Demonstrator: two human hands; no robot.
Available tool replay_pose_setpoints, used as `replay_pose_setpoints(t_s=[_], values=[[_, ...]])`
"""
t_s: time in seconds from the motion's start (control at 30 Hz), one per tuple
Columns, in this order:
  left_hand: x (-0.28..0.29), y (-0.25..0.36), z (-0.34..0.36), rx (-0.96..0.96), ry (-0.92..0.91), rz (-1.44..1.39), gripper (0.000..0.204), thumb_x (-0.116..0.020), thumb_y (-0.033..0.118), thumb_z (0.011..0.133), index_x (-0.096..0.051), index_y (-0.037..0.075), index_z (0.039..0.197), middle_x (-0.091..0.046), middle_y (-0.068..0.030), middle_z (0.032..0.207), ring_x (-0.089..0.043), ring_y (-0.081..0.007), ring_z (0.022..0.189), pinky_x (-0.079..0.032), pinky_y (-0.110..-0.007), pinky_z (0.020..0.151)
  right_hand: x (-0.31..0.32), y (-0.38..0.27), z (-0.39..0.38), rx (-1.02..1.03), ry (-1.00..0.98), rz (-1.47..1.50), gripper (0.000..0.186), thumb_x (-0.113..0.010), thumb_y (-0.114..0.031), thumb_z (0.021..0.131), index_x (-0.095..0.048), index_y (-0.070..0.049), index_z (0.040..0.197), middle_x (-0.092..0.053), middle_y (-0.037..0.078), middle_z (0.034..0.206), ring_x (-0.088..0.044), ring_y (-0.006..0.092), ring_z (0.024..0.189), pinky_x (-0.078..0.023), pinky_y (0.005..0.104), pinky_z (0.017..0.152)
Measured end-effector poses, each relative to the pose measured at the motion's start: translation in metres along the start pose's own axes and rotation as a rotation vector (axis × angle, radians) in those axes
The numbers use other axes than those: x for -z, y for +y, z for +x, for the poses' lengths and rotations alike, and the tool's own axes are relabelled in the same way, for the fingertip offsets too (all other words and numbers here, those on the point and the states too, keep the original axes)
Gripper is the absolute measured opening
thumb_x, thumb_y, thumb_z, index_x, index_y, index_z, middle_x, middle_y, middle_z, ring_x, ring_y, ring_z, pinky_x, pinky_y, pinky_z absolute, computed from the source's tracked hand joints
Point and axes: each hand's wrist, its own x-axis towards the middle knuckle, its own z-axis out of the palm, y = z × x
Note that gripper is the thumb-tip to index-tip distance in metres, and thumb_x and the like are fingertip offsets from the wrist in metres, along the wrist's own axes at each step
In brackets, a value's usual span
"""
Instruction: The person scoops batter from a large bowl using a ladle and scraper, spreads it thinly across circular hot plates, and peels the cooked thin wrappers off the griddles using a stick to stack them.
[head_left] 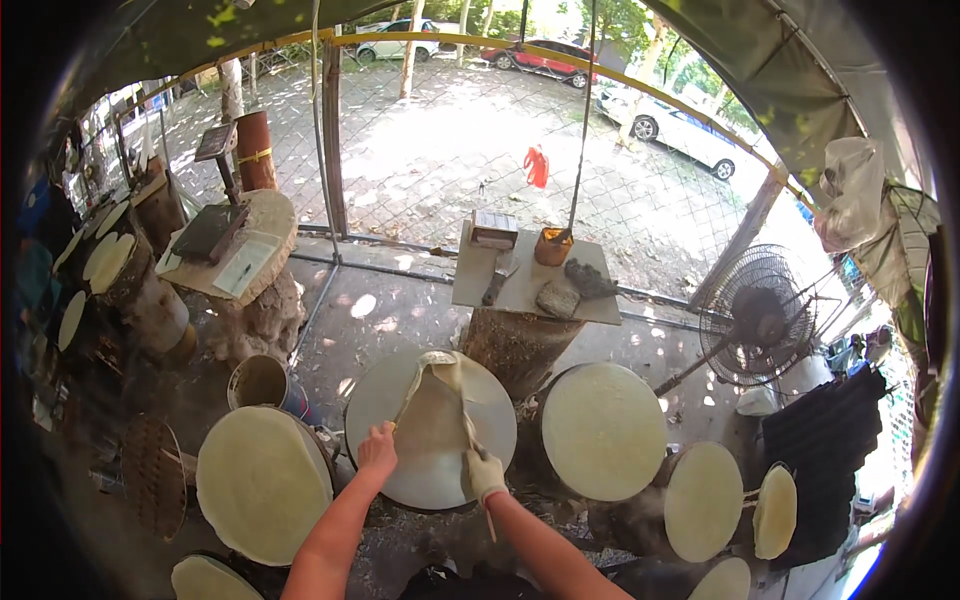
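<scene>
Head view: the bare left hand (377,450) pinches the left end of a thin, floppy cream sheet (443,362), which arches over a round, smooth grey plate (410,487). The pale-gloved right hand (487,475), at its right end, grips a thin light stick (491,526); whether it also pinches the sheet, I cannot tell. Cream-topped round plates (605,430) flank them.

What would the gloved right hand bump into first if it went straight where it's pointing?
Probably the thin pale sheet, whose edge is just ahead of the right hand, though depth is unclear.
</scene>
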Motion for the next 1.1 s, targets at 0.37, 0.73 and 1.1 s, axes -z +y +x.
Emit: replay_pose_setpoints(t_s=[0.37, 0.73, 1.1], values=[[0.029, -0.041, -0.027, 0.022, 0.158, 0.151, 0.064, -0.062, 0.003, 0.075, -0.048, 0.017, 0.136, -0.047, -0.0204, 0.11, -0.057, -0.0368, 0.098, -0.05, -0.043, 0.079, -0.003, -0.036, 0.01, -0.205, -0.205, 0.135, 0.038, -0.061, -0.03, 0.087, -0.065, -0.012, 0.12, -0.064, 0.008, 0.077, -0.059, 0.0157, 0.06, -0.047, 0.0289, 0.057], [0.052, -0.07, -0.079, 0.094, 0.273, 0.148, 0.059, -0.062, -0.002, 0.073, -0.058, 0.019, 0.128, -0.047, -0.0174, 0.103, -0.055, -0.0364, 0.094, -0.05, -0.043, 0.075, 0.013, -0.056, 0.031, -0.01, -0.345, -0.093, 0.043, -0.062, -0.029, 0.084, -0.063, -0.005, 0.121, -0.055, -0.002, 0.065, -0.047, 0.0074, 0.053, -0.04, 0.0254, 0.051], [0.063, -0.061, -0.141, 0.205, 0.292, 0.159, 0.05, -0.061, 0.0, 0.075, -0.063, 0.018, 0.122, -0.048, -0.0135, 0.094, -0.056, -0.0331, 0.088, -0.049, -0.042, 0.069, 0.03, -0.053, 0.06, 0.126, -0.49, -0.248, 0.039, -0.061, -0.028, 0.087, -0.064, -0.012, 0.123, -0.059, 0.0, 0.069, -0.046, 0.007, 0.049, -0.038, 0.0236, 0.045]])
